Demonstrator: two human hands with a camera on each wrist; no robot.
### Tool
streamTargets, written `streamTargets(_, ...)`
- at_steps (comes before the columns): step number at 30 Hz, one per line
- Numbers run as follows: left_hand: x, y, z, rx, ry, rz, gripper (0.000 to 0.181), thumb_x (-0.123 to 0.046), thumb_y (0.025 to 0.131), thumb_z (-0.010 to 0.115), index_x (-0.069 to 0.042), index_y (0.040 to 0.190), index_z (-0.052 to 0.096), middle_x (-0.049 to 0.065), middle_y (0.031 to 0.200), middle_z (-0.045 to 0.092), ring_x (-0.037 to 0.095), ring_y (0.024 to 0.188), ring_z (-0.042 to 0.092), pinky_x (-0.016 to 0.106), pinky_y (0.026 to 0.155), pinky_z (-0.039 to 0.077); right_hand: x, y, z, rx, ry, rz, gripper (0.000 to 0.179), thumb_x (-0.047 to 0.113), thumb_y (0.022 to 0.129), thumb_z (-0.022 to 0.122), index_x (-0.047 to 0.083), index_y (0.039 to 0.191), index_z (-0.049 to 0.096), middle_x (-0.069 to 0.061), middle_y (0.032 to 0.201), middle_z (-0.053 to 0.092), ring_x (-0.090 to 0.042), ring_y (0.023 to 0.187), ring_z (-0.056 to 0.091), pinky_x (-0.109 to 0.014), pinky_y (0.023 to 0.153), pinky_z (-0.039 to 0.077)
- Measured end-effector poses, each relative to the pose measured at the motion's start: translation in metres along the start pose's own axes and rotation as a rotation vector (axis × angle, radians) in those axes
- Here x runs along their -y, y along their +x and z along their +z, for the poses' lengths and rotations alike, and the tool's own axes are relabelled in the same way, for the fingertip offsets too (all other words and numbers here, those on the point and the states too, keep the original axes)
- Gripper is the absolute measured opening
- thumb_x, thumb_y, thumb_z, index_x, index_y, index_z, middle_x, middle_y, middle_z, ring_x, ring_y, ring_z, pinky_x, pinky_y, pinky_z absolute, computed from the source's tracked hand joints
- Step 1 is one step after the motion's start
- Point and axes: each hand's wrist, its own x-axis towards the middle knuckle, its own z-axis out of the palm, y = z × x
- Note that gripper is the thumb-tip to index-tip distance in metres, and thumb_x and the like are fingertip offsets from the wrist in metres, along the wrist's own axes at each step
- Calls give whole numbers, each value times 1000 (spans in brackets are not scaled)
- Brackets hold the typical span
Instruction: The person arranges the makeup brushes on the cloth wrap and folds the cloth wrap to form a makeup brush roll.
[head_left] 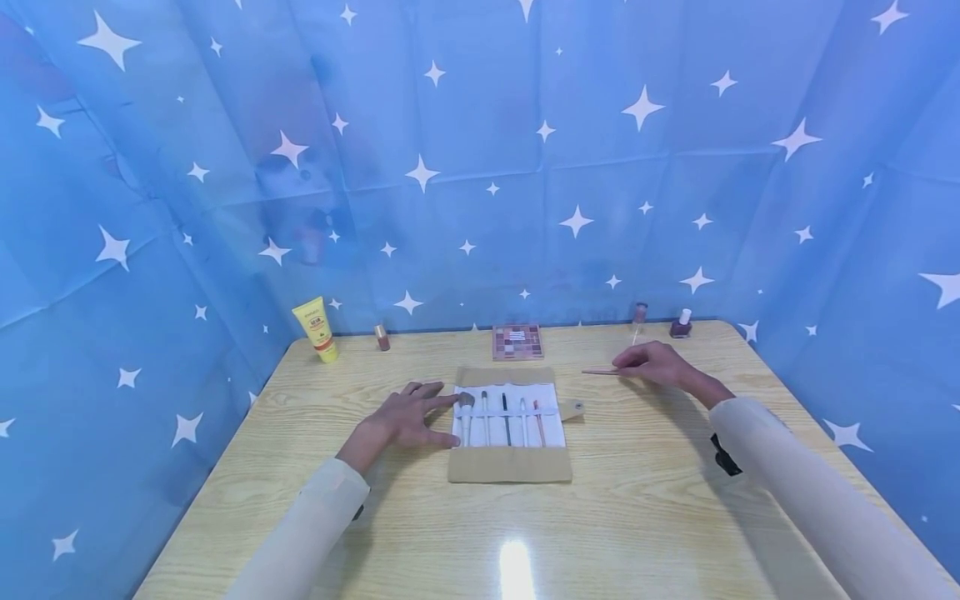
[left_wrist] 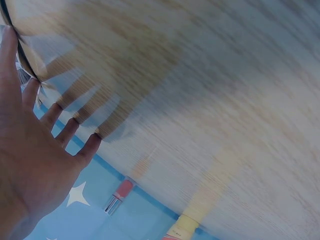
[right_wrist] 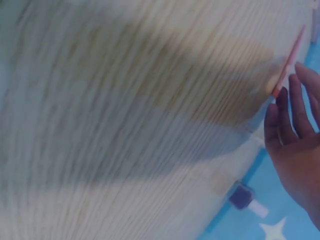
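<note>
An unrolled tan brush roll (head_left: pixel 510 465) with a white lining lies mid-table, holding several makeup brushes, among them a fluffy brush (head_left: pixel 467 402) at its left end. My left hand (head_left: pixel 405 417) spreads its fingers at the roll's left edge, index finger and thumb touching it. In the left wrist view the left hand (left_wrist: pixel 40 145) shows long, parted fingers. To the right of the roll, my right hand (head_left: pixel 654 365) pinches a thin pink stick (head_left: pixel 598 372) just above the table. In the right wrist view the pink stick (right_wrist: pixel 290 60) tapers; whether it is a brush or pencil is unclear.
Along the back edge stand a yellow tube (head_left: pixel 316 327), a small lip gloss (head_left: pixel 382 337), a makeup palette (head_left: pixel 517 342), another slim cosmetic tube (head_left: pixel 639 313) and a dark nail polish bottle (head_left: pixel 681 324). Behind the wooden table (head_left: pixel 637 517) hangs a blue starred curtain (head_left: pixel 487 125).
</note>
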Motion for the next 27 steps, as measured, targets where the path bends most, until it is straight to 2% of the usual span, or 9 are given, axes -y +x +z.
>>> streamTargets(9,0,0,1,-1,11,-1,89,-83,83,60,-44,160,37,1,171,26,35,156,22,64,121,25,-7,-5,-4,1,-38,-27,22,8,95,76,-6,112,76,-20,108,76,-34,99,71,-26,80,55)
streamTargets(18,0,1,1,-6,6,4,88,-82,84,61,-44,159,38,2,171,26,36,156,22,64,121,25,-16,-6,-4,-35,-142,-67,15,9,94,77,0,105,79,-17,104,78,-32,94,73,-38,81,58)
streamTargets(22,0,2,1,-4,7,1,87,-83,84,60,-45,159,38,2,171,26,36,156,22,65,121,25,-19,-7,-3,-58,-169,-93,11,8,93,77,2,101,81,-15,100,78,-30,91,72,-37,79,57)
streamTargets(27,1,1,1,2,12,-3,88,-84,83,59,-46,159,37,1,172,25,36,157,21,64,122,24,-19,-9,0,-63,-166,-82,10,8,93,77,4,101,80,-10,99,78,-26,91,71,-35,81,56)
